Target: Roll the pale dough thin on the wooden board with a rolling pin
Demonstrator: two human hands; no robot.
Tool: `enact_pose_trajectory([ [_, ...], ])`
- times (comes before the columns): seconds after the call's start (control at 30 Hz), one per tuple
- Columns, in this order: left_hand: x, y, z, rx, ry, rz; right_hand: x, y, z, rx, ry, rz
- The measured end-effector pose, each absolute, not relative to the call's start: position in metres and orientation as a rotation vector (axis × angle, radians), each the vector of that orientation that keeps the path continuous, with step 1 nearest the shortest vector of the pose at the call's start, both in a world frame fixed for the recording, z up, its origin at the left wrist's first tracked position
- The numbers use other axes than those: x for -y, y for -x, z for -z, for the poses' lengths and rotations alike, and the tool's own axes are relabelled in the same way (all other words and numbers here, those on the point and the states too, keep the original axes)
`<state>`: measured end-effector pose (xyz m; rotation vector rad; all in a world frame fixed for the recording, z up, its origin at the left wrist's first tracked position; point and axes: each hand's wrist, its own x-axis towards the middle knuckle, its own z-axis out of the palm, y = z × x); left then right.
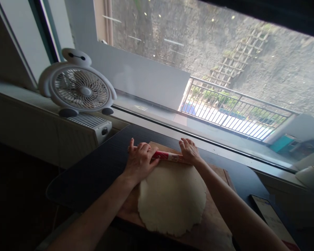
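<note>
A large sheet of pale dough (pixel 172 198) lies flat on a wooden board (pixel 217 223), its near edge ragged. Across the far part of the dough runs a rolling pin (pixel 169 156) with a red, printed middle. My left hand (pixel 140 157) is closed over the pin's left end, thumb on the near side and little finger raised. On the right end, my right hand (pixel 189 151) bears down with its palm, its fingers reaching over the far side. Both palms hide the pin's ends.
The board rests on a dark table (pixel 94 184) beside a window. A phone (pixel 272 219) lies at the table's right edge. Back left, a white fan (pixel 85 91) stands on a radiator (pixel 91 122). A pale rounded object (pixel 312 177) sits at far right.
</note>
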<state>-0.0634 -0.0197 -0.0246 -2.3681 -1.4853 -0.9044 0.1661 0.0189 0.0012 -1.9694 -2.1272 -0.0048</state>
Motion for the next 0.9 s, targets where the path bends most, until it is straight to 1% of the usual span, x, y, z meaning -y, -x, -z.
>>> enact_pose_trajectory([
  [0.13, 0.02, 0.064, 0.025, 1.469, 2.387, 0.906, 0.024, -0.17, 0.007, 2.323, 1.746, 0.025],
  [0.2, 0.02, 0.064, 0.026, 1.473, 2.396, 0.904, 0.025, -0.172, 0.009, 2.346, 1.707, 0.042],
  [0.33, 0.018, 0.063, 0.027, 1.505, 2.377, 0.896, -0.023, -0.175, 0.003, 2.272, 1.868, 0.007],
  [0.43, 0.018, 0.064, 0.026, 1.51, 2.365, 0.898, -0.048, -0.173, -0.003, 2.223, 1.908, -0.012],
  [0.63, 0.018, 0.066, 0.028, 1.503, 2.385, 0.897, 0.006, -0.177, 0.005, 2.462, 1.672, -0.07],
  [0.7, 0.017, 0.065, 0.029, 1.498, 2.395, 0.893, 0.009, -0.18, 0.006, 2.475, 1.63, -0.071],
  [0.9, 0.016, 0.065, 0.029, 1.533, 2.339, 0.89, -0.054, -0.175, 0.001, 2.216, 1.909, -0.114],
])
